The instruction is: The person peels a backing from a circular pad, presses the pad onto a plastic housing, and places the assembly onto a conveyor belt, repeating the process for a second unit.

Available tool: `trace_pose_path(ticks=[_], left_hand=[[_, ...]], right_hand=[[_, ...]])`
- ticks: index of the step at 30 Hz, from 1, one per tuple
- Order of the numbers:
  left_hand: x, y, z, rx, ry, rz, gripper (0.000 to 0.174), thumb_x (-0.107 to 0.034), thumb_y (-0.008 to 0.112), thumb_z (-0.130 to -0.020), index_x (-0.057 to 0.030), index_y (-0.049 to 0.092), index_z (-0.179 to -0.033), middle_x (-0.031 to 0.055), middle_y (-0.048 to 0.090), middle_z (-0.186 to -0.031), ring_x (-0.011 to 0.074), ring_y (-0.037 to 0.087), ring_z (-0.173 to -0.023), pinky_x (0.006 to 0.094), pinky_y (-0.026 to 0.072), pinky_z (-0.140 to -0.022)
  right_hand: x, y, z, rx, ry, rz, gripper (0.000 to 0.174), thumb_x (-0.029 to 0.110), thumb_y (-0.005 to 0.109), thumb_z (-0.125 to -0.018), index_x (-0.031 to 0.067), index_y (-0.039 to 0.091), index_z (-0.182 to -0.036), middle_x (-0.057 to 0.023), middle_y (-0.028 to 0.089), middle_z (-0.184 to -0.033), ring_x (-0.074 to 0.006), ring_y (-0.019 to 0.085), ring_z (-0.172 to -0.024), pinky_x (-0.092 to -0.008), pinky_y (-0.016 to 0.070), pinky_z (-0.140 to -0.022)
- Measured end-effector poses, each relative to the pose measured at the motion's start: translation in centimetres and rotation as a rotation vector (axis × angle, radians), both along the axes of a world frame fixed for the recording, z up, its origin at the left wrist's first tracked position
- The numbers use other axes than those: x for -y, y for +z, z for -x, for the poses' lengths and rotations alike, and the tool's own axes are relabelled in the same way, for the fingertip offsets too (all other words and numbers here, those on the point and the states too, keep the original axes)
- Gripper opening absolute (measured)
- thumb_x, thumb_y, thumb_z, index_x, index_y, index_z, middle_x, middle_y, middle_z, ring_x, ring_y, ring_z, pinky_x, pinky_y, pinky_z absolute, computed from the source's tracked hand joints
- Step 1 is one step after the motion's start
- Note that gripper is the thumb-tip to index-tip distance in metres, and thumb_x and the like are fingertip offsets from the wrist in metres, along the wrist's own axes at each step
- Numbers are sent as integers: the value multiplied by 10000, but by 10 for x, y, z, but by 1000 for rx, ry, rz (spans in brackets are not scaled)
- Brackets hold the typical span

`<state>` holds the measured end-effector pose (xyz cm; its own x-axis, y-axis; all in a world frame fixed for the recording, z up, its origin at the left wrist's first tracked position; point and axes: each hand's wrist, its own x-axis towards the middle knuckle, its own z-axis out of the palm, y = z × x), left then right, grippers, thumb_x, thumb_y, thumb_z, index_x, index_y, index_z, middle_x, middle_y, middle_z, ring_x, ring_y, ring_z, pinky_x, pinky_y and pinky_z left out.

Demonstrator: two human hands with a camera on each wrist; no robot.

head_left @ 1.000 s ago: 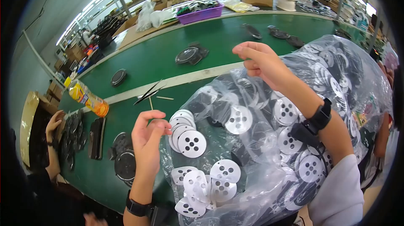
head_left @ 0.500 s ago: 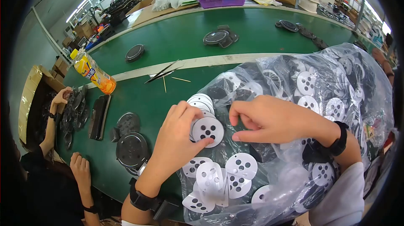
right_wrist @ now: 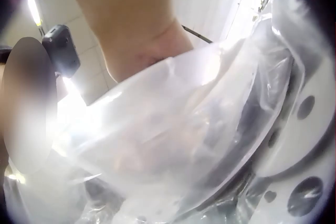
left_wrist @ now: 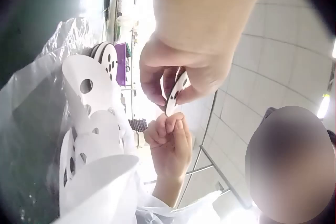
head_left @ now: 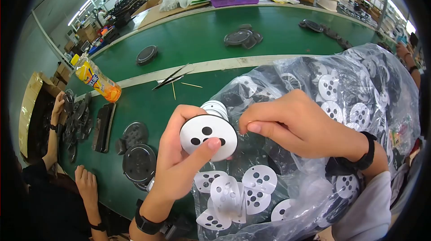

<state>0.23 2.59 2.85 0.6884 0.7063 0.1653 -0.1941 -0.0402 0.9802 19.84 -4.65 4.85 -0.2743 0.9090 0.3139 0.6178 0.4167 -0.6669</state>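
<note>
My left hand [head_left: 179, 160] grips a white round disc [head_left: 207, 129] with dark holes and a dark rim, thumb across its face and fingers behind. In the left wrist view the disc [left_wrist: 176, 94] appears nearly edge-on between thumb and fingers. Close by its right edge is my right hand [head_left: 292, 129], fingers curled and thumb against the index finger. From the left wrist, the right hand [left_wrist: 170, 148] has its fingertips right at the disc's lower end; I cannot tell whether they pinch anything. A stack of similar discs [head_left: 215, 107] lies just behind the held one.
A clear plastic bag [head_left: 310, 178] full of white discs covers the right side, with loose discs [head_left: 224, 191] on its near part. To the left are black round parts [head_left: 139, 162], a black case [head_left: 104, 126], an orange drink bottle [head_left: 96, 79] and tweezers [head_left: 170, 77]. Another person's hands [head_left: 85, 180] are at far left.
Both hands came together over the stack. My left hand took a disc and lifted it toward me; my right hand swung in from the upper right and brought its thumb and index finger together.
</note>
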Motion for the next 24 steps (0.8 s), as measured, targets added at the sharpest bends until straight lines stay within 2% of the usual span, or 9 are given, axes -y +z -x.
trace_pose_path(ticks=[2, 5, 7, 9, 10, 16, 18, 22, 24], left_hand=[[6, 1, -3, 34, 12, 55, 296, -125, 550, -816, -23, 353, -1012, 127, 531, -820, 259, 597, -610, 335, 507, -493], [11, 4, 0, 41, 17, 19, 284, -128, 544, -823, -14, 349, -995, 144, 512, -863, 267, 597, -630, 324, 503, -453], [14, 5, -1, 95, 36, -17, 283, -126, 545, -825, -11, 345, -988, 152, 501, -880, 274, 598, -646, 331, 510, -447], [18, 3, -3, 149, 56, -54, 282, -124, 546, -827, -8, 341, -981, 160, 491, -896, 281, 598, -662, 338, 517, -441], [20, 1, -3, 203, 87, -81, 283, -119, 549, -826, -9, 337, -979, 160, 481, -907, 284, 597, -681, 354, 527, -450], [26, 1, -1, 255, 132, -101, 302, -118, 567, -826, -27, 323, -979, 145, 464, -923, 292, 590, -719, 388, 538, -465], [22, 0, 3, 350, -22, -92, 239, 7, 479, -855, 3, 288, -997, 219, 463, -1011, 288, 603, -824, 401, 551, -682], [25, -4, 0, 397, -40, -96, 235, 2, 480, -857, -4, 287, -990, 216, 464, -1013, 290, 602, -825, 403, 546, -701], [32, -3, -6, 329, 147, -121, 286, -136, 562, -838, -51, 316, -956, 111, 440, -923, 278, 571, -721, 388, 509, -530]], right_hand=[[6, 6, 4, 49, -16, -45, 106, 127, 475, -864, 24, 474, -839, -131, 473, -530, -330, 499, -521, -398, 368, -482], [12, 10, 10, -1, -60, 82, 103, 75, 467, -836, 22, 553, -820, -96, 528, -615, -290, 551, -572, -340, 408, -505], [8, 1, 12, 20, -21, -262, 130, 34, 511, -767, 35, 593, -869, -66, 524, -591, -260, 527, -512, -334, 392, -477], [14, 7, 13, 129, -46, -321, 183, 19, 531, -724, 33, 601, -892, -59, 525, -588, -244, 514, -496, -328, 384, -462], [16, 9, 13, 239, -70, -380, 245, 3, 551, -680, 32, 610, -916, -52, 526, -585, -228, 501, -481, -323, 376, -446], [14, 2, 15, 153, -64, -459, 329, -26, 558, -627, 27, 616, -946, -56, 523, -566, -213, 488, -454, -296, 364, -405], [14, 1, 16, 99, -53, -430, 331, -30, 554, -626, 26, 615, -947, -61, 528, -570, -214, 494, -452, -292, 368, -406], [18, 4, 18, 30, -52, -336, 332, -34, 546, -627, 21, 613, -948, -74, 545, -585, -221, 514, -455, -287, 382, -412], [18, 1, 18, 30, -58, -347, 328, -30, 549, -627, 21, 614, -945, -68, 543, -581, -217, 510, -450, -287, 377, -407]])
